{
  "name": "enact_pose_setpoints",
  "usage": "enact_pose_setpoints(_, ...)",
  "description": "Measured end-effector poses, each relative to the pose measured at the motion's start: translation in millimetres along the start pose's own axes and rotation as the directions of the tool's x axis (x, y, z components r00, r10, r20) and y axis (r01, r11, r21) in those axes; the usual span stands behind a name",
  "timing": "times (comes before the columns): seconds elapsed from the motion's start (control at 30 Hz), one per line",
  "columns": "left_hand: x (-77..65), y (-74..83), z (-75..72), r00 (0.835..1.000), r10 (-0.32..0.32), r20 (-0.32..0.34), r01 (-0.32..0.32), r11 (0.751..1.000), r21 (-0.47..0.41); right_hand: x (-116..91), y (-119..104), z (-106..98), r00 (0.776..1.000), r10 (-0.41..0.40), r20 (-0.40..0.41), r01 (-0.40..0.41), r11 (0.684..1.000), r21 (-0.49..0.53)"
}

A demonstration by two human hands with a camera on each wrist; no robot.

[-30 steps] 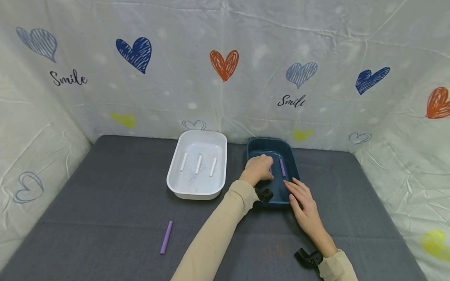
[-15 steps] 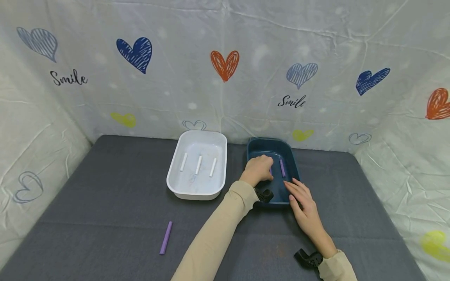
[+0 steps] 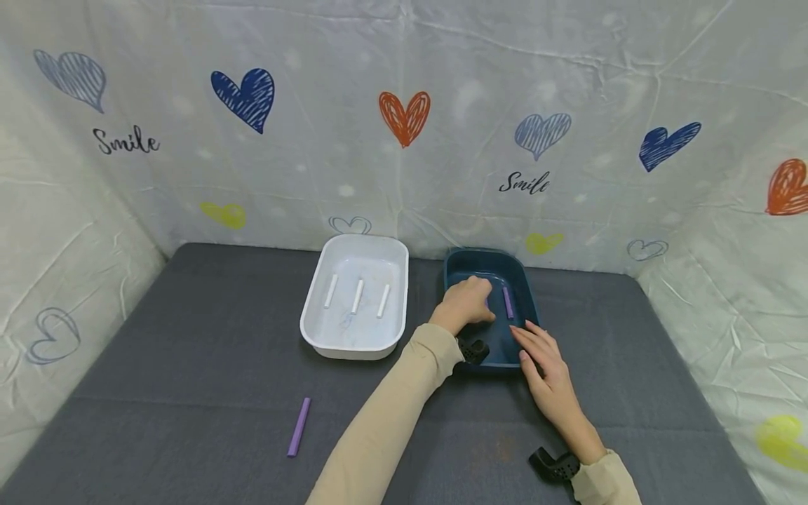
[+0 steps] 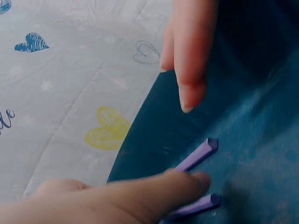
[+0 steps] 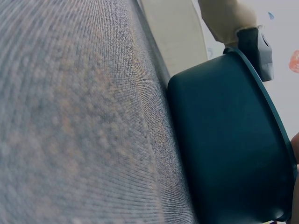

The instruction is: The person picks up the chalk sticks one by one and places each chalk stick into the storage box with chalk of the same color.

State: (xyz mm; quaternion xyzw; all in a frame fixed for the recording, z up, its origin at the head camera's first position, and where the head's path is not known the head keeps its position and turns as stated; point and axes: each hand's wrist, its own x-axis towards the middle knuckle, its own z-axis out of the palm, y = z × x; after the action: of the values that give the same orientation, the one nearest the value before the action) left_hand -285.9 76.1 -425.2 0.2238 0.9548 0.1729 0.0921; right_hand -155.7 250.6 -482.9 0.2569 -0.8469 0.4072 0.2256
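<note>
In the head view my left hand (image 3: 466,306) reaches into the dark blue basin (image 3: 489,259). Two purple chalk sticks lie on its floor: one stick (image 3: 508,303) shows to the right of the hand, and the hand partly covers the other. In the left wrist view my thumb (image 4: 149,193) crosses in front of both the far chalk stick (image 4: 200,153) and the near chalk stick (image 4: 201,204). The forefinger stands well apart from the thumb, with neither stick held between them. My right hand (image 3: 548,372) rests its extended fingers on the basin's right front rim.
Left of the blue basin stands a white basin (image 3: 353,353) with three white chalk sticks (image 3: 357,296) inside. Another purple chalk stick (image 3: 299,427) lies on the grey tablecloth (image 3: 189,351) at the front left. A printed curtain hangs behind.
The left thumb has shifted slightly to the right, away from the partly covered purple chalk stick. The right hand stays at the rim, and the basins have not moved.
</note>
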Motion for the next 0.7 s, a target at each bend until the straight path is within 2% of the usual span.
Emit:
enact_pose_setpoints(0.3, -10.0, 8.5, -12.2, 0.999, 0.034, 0.035, -0.033, 0.999, -0.028, 0, -1, 1, 1.0, -0.003, 0.0, 0.003, 1.0, 0.007)
enact_pose_setpoints(0.7, -32.3, 18.6, -26.4, 0.999, 0.051, -0.015, -0.05, 0.995, 0.087, 0, 1, 2, 1.0, -0.021, -0.009, 0.021, 1.0, 0.003)
